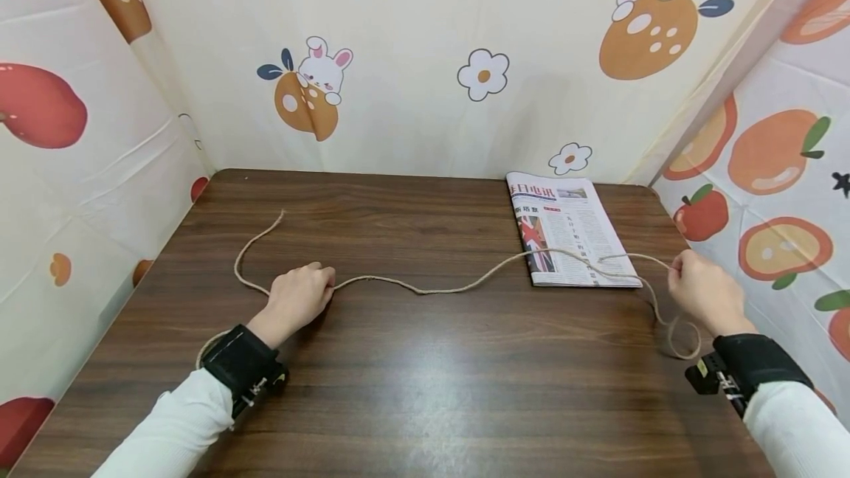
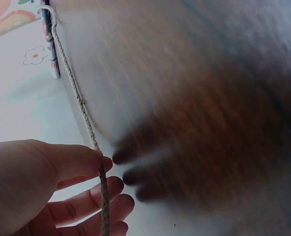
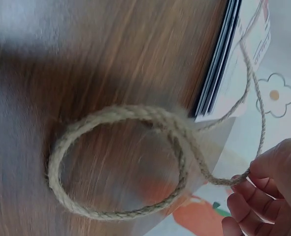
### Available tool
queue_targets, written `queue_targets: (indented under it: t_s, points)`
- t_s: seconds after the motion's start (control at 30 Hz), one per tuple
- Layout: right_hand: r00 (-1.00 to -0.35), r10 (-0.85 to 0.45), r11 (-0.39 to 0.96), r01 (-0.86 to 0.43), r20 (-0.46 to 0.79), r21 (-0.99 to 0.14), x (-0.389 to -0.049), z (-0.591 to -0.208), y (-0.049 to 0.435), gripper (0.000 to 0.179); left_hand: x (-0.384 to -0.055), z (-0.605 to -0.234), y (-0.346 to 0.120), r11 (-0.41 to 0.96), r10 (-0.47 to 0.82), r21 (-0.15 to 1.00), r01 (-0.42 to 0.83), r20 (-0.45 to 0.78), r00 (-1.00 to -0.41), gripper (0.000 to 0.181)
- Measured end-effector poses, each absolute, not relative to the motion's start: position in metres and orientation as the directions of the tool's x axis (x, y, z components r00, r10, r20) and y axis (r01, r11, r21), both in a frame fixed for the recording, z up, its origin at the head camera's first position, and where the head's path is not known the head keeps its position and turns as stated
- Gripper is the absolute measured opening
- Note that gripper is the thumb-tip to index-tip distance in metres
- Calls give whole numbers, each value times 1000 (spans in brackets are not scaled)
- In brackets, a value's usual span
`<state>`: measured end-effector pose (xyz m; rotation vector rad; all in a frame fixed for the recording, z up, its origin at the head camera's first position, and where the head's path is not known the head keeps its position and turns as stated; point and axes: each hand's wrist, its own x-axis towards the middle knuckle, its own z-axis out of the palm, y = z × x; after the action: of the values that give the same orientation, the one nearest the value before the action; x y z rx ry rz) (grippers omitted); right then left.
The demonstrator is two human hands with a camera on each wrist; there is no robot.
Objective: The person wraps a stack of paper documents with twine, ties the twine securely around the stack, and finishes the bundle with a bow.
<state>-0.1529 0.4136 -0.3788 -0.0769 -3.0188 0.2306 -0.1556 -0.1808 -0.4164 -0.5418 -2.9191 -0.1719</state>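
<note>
Tan rope [image 1: 425, 291] runs across the brown surface [image 1: 425, 404] and over the newspaper [image 1: 607, 223]. I see the left hand [image 1: 299, 297] and right hand [image 1: 707, 290] both pinch it with their fingers [image 2: 83, 200]. A quick tug might snarl the loop [image 3: 118, 113] near the right hand, or rub the newspaper crooked.

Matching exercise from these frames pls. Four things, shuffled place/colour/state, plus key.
Things:
1. rope
2. newspaper
3. left hand
4. table

Descriptions:
a. pinching, left of the newspaper
b. brown, wood-grained
c. tan, with a loop near the right hand
d. printed, near the table's far edge

Pairs: 1-c, 2-d, 3-a, 4-b
</note>
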Motion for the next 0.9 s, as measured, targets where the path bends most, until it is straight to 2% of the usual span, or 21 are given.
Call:
queue_targets:
  t_s: [0.3,0.4,0.5,0.67,0.9]
  points:
    - [-987,160,977,161,-17,-137,-157,-375,429,14,-155,-416,-182,928,341,101,358,154,-927,12]
    - [-987,158,978,162,-40,-131,-157,-376,428,15,-155,-416,-182,929,338,102,355,154,-929,13]
    - [-993,114,986,116,-24,-124,-158,-378,423,16,-156,-416,-182,930,334,107,351,148,-931,12]
    - [-997,-6,995,-14,73,-102,-162,-385,403,14,-156,-416,-180,931,330,112,348,150,-932,9]
    - [-961,-181,982,-187,209,-9,-161,-400,367,15,-156,-415,-176,926,334,108,362,216,-918,7]
